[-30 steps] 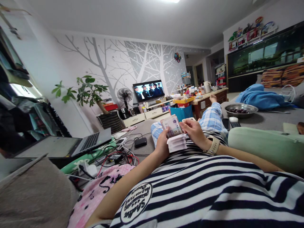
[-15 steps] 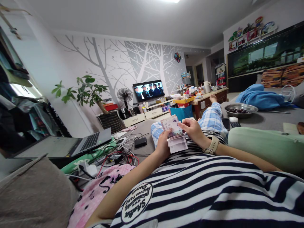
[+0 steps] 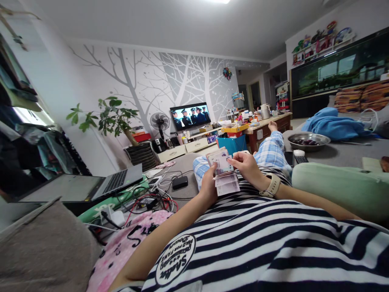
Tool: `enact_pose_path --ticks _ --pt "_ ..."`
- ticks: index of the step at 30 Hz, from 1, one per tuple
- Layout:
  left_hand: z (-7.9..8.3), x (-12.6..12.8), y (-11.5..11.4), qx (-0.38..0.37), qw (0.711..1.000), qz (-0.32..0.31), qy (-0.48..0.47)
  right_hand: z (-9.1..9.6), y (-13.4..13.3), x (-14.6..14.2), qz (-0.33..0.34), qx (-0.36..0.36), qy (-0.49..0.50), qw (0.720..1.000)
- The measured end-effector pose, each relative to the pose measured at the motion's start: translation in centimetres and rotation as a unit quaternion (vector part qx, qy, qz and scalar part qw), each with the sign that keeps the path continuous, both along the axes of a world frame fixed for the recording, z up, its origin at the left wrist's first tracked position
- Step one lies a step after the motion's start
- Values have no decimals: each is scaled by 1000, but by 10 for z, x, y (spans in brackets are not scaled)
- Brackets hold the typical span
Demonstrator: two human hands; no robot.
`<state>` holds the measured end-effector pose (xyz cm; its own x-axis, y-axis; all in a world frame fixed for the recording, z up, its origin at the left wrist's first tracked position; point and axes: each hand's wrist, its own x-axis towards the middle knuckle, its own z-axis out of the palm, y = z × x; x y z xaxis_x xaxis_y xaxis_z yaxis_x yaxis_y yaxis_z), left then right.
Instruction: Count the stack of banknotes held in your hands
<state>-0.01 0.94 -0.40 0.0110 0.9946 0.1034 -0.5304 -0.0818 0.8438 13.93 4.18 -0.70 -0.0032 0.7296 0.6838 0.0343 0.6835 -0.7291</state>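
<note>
Left grip (image 3: 209,183), right grip (image 3: 248,167), banknotes (image 3: 223,163) between

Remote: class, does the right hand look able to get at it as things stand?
Probably yes: nothing seems to lie on the remote beyond the cushion, though the right hand would first have to leave the banknotes.

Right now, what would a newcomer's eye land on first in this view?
Most likely the striped shirt, its dark and white bands filling the lower foreground. Next come the banknotes just above it near the middle, held in the left hand with the right hand pinching their edge. Farther back, the lit television stands out against the tree mural.
</note>
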Motion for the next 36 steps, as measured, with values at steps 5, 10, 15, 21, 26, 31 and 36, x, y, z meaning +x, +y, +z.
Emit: enact_pose_path --ticks 5,10,15,21,26,31,36 --pt "6 3 0 -32 999 17 -27 0 -7 0 12 8 8 1000" --pt "7 5 0 -11 999 28 -30 0 -13 -1 50 27 19 998" --pt "3 4 2 19 1000 9 -7 0 -15 -1 65 44 11 997" --pt "-2 2 6 54 998 -15 19 -1 -16 -1 71 53 3 996" --pt "-4 -1 8 87 996 -4 23 -1 -17 -2 86 59 -4 995" --pt "-5 -5 10 35 999 -36 -7 0 -19 0 72 79 -23 994" --pt "3 1 5 -24 999 37 -24 1 -21 1 131 79 -41 987"
